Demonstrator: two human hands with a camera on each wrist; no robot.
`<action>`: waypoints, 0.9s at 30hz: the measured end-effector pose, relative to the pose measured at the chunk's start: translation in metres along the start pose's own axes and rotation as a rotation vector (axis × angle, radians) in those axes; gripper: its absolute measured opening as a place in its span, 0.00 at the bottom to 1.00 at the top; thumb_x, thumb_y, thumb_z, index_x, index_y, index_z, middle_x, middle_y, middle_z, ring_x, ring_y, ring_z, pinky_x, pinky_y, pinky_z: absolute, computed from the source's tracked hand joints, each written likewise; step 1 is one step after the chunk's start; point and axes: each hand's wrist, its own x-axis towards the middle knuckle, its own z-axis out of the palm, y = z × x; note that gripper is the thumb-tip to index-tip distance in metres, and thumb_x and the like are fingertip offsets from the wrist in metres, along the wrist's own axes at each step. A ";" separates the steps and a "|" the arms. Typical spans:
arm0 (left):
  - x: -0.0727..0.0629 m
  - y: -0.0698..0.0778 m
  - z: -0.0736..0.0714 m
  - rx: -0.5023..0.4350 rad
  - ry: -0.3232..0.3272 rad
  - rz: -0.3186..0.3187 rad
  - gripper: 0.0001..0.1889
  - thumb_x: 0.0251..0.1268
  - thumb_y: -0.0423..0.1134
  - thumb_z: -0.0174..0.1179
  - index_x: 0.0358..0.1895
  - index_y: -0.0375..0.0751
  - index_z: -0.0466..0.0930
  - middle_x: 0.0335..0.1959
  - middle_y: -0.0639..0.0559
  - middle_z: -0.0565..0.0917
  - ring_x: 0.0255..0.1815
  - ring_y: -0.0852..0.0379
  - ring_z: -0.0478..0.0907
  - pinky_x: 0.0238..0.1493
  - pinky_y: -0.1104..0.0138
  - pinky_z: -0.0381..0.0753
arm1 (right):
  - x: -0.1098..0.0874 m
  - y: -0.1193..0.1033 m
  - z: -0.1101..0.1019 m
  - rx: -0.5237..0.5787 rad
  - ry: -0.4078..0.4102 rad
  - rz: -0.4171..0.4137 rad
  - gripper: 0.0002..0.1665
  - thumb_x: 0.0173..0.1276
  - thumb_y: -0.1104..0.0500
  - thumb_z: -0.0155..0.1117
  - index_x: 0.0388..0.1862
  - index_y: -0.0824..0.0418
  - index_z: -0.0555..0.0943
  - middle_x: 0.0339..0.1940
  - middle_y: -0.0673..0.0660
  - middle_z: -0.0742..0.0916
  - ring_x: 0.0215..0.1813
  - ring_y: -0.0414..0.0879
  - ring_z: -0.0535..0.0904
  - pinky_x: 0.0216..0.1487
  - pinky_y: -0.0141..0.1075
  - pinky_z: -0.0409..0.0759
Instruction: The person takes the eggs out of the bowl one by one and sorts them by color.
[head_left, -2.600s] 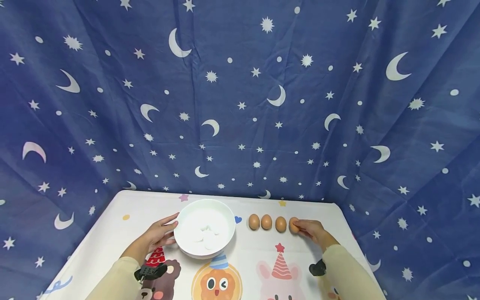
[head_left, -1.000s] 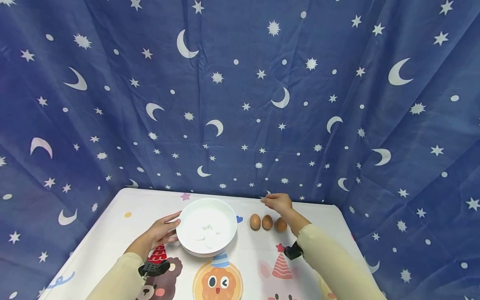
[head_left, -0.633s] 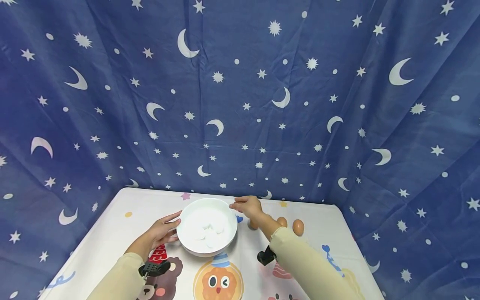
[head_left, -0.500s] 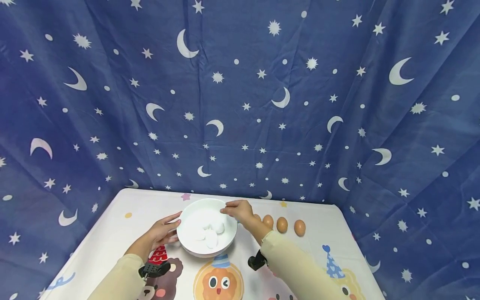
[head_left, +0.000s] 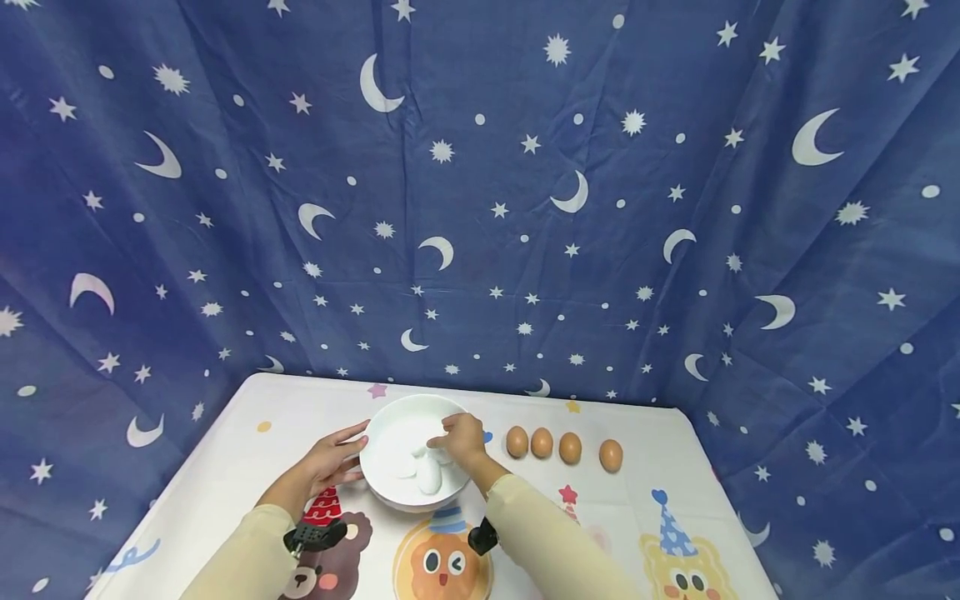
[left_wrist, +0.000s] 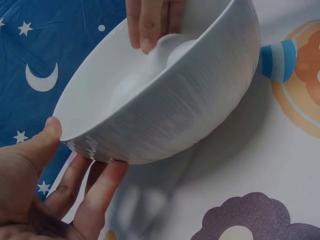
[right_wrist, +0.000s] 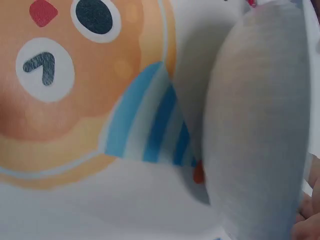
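A white bowl [head_left: 408, 500] stands on the patterned tablecloth, several white eggs [head_left: 430, 477] lying inside. My left hand [head_left: 330, 461] grips its left side; in the left wrist view the thumb [left_wrist: 50, 131] lies on the rim and the fingers curl beneath. Over the bowl's right side my right hand [head_left: 463, 440] reaches in. Its fingertips [left_wrist: 146, 42] point down beside a white egg [left_wrist: 172, 42]; whether they touch it is unclear. The right wrist view has the bowl's outer wall [right_wrist: 257, 125] and part of the right hand [right_wrist: 307, 215].
Several brown eggs lie in a row right of the bowl; the rightmost brown egg [head_left: 611, 456] sits a little apart from its neighbour [head_left: 570, 448]. A blue curtain [head_left: 480, 208] with moons and stars hangs behind the table [head_left: 300, 408].
My right hand has left the rightmost brown egg, which now lies slightly farther from its neighbour, and has travelled left into the bowl. The left hand stays on the bowl.
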 end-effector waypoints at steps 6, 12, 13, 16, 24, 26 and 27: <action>-0.001 -0.002 0.001 0.001 -0.002 0.000 0.30 0.75 0.46 0.54 0.76 0.47 0.60 0.71 0.31 0.64 0.62 0.39 0.76 0.49 0.57 0.88 | -0.004 0.001 0.009 -0.061 0.037 0.009 0.28 0.43 0.59 0.85 0.44 0.68 0.87 0.41 0.59 0.89 0.47 0.52 0.85 0.51 0.38 0.87; -0.002 -0.002 0.001 -0.010 0.002 0.003 0.29 0.76 0.45 0.54 0.76 0.47 0.61 0.71 0.31 0.65 0.62 0.40 0.77 0.49 0.56 0.88 | -0.008 0.001 0.012 -0.094 0.043 -0.017 0.27 0.42 0.59 0.85 0.42 0.68 0.88 0.40 0.59 0.89 0.47 0.52 0.84 0.53 0.39 0.85; -0.002 -0.002 0.001 -0.008 -0.002 0.005 0.29 0.76 0.45 0.54 0.76 0.47 0.60 0.71 0.31 0.64 0.63 0.39 0.76 0.49 0.56 0.88 | -0.009 0.001 0.012 -0.098 0.042 -0.012 0.27 0.42 0.58 0.86 0.42 0.67 0.88 0.40 0.58 0.90 0.47 0.52 0.84 0.54 0.39 0.85; -0.001 -0.003 0.001 0.000 -0.008 0.008 0.30 0.76 0.46 0.54 0.76 0.47 0.60 0.71 0.31 0.64 0.64 0.37 0.74 0.49 0.56 0.88 | -0.010 0.002 0.014 -0.122 0.043 0.002 0.27 0.41 0.56 0.86 0.42 0.66 0.88 0.40 0.57 0.90 0.47 0.51 0.85 0.54 0.39 0.85; -0.001 -0.001 0.001 0.011 0.002 0.006 0.29 0.76 0.46 0.54 0.76 0.48 0.60 0.71 0.31 0.64 0.62 0.39 0.76 0.48 0.56 0.88 | -0.009 0.002 0.016 -0.138 0.045 -0.012 0.28 0.42 0.54 0.86 0.43 0.64 0.89 0.41 0.56 0.90 0.50 0.52 0.85 0.58 0.40 0.84; -0.001 -0.001 0.001 0.008 0.007 0.003 0.29 0.75 0.46 0.54 0.76 0.48 0.60 0.71 0.31 0.64 0.62 0.39 0.77 0.48 0.56 0.88 | -0.009 0.002 0.016 -0.134 0.045 -0.011 0.28 0.42 0.54 0.86 0.43 0.64 0.89 0.42 0.56 0.90 0.50 0.52 0.85 0.58 0.40 0.84; -0.001 0.000 0.001 0.006 0.009 0.003 0.29 0.75 0.46 0.54 0.76 0.48 0.61 0.71 0.31 0.65 0.61 0.40 0.77 0.48 0.56 0.89 | -0.009 0.002 0.016 -0.131 0.046 -0.009 0.28 0.42 0.54 0.85 0.43 0.64 0.89 0.42 0.56 0.90 0.50 0.52 0.85 0.58 0.40 0.84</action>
